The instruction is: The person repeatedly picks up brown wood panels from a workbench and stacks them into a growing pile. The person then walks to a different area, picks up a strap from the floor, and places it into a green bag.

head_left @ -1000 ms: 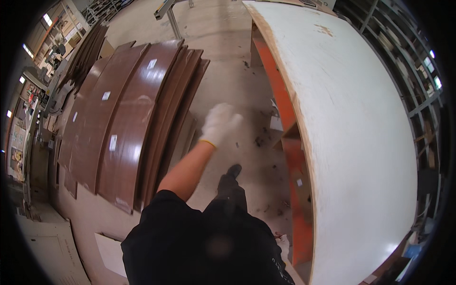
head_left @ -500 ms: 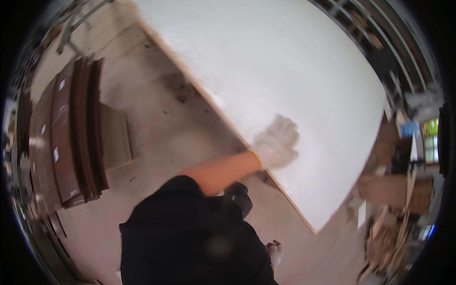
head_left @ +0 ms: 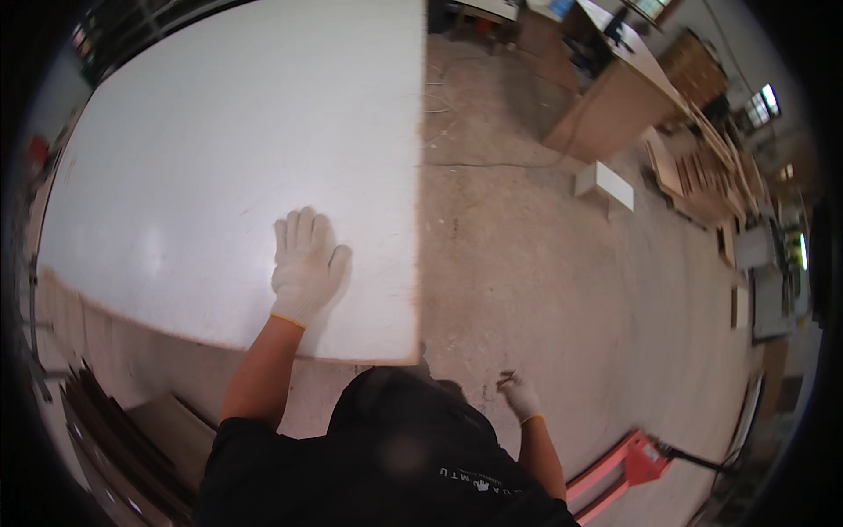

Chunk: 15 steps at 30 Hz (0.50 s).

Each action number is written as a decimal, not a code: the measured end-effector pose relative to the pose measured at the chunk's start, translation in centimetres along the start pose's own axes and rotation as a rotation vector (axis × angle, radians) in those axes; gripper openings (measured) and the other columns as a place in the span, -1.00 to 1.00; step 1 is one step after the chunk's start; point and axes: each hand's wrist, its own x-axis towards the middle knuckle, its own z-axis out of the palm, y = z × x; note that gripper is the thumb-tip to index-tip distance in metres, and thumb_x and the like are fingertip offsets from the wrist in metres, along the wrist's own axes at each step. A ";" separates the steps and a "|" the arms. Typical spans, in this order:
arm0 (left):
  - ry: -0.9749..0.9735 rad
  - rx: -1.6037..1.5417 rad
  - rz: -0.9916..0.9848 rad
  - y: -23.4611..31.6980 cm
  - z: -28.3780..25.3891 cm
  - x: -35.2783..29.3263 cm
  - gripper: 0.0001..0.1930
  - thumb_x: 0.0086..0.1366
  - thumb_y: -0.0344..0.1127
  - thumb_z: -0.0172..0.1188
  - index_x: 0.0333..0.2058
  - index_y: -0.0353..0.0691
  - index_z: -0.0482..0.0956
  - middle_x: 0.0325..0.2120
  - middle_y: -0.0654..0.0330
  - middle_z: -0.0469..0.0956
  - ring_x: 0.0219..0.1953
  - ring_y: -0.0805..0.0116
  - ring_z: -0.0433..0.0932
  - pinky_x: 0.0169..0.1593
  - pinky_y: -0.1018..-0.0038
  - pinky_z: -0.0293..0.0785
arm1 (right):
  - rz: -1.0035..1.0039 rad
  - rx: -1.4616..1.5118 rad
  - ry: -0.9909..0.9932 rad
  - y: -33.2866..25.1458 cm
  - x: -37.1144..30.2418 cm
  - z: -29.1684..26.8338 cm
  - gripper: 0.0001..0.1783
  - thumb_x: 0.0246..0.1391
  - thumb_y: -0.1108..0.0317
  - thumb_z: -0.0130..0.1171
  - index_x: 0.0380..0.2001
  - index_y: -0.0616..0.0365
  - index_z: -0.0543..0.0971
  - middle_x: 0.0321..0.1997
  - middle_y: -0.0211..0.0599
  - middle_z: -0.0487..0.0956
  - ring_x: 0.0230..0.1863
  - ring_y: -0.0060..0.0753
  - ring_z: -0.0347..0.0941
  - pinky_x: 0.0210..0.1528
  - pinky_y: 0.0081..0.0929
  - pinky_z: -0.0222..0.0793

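Observation:
A large white panel (head_left: 219, 149) with a worn brown edge fills the left and middle of the view. My left hand (head_left: 307, 263), in a pale knitted glove with a yellow cuff, lies flat on it near the front right corner, fingers spread. Nothing is in that hand. My right hand (head_left: 520, 397), gloved alike, hangs low to the right of my body, apart from the panel. Its fingers are loosely bent with dark tips, and I see no thing in it.
A red pallet jack (head_left: 637, 461) stands at the lower right. Dark brown panels (head_left: 114, 439) are stacked at the lower left. Farther off are a white box-like piece (head_left: 606, 186), a wooden desk-like unit (head_left: 606, 114) and leaning boards (head_left: 698, 180). A thin cable (head_left: 492, 165) runs over the floor.
My view has swung to the right, so the panel now lies to the left with its corner before me. My left hand remains on the panel; my right hand shows more fully.

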 end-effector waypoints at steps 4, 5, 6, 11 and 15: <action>-0.006 0.107 -0.027 3.6 2.3 4.0 -0.64 0.31 -0.16 0.14 -0.08 -0.33 0.43 0.02 -0.03 0.38 0.13 -0.07 0.29 0.30 -0.01 0.17 | 0.113 0.695 0.314 -1.8 1.5 -5.3 -0.63 0.16 0.41 0.09 0.03 0.28 0.58 -0.29 -0.26 0.67 -0.23 -0.42 0.62 -0.12 -0.47 0.52; -0.002 0.130 -0.057 4.0 3.1 5.0 -0.64 0.32 -0.15 0.13 -0.07 -0.32 0.43 0.02 -0.03 0.38 0.13 -0.06 0.29 0.31 0.00 0.16 | 0.142 0.682 0.273 -0.5 2.0 -5.8 -0.66 0.18 0.44 0.07 0.01 0.26 0.57 -0.31 -0.25 0.66 -0.25 -0.37 0.62 -0.15 -0.43 0.55; 0.017 0.131 -0.061 4.3 3.8 5.8 -0.64 0.34 -0.15 0.12 -0.06 -0.32 0.43 0.01 -0.03 0.38 0.14 -0.04 0.30 0.32 0.00 0.15 | 0.170 0.663 0.259 1.3 2.5 -5.8 -0.68 0.19 0.47 0.05 0.00 0.24 0.57 -0.33 -0.25 0.65 -0.28 -0.33 0.62 -0.17 -0.38 0.57; 0.052 0.231 -0.279 5.6 7.3 9.4 -0.62 0.41 -0.08 0.05 0.00 -0.25 0.47 0.06 0.01 0.42 0.18 -0.02 0.32 0.36 0.03 0.14 | 0.346 0.004 -0.169 15.8 6.1 -8.0 -0.67 0.24 0.29 0.12 -0.02 0.26 0.58 -0.31 -0.15 0.67 -0.34 -0.28 0.61 -0.27 -0.32 0.54; 0.091 0.290 -0.464 7.5 8.5 11.4 -0.56 0.43 -0.02 -0.01 0.07 -0.22 0.49 0.18 0.04 0.42 0.21 -0.01 0.33 0.37 0.07 0.16 | 0.616 0.863 -0.193 25.9 10.1 -12.9 -0.76 0.23 0.27 0.10 -0.18 0.18 0.63 -0.35 -0.12 0.65 -0.22 -0.22 0.63 -0.24 -0.26 0.54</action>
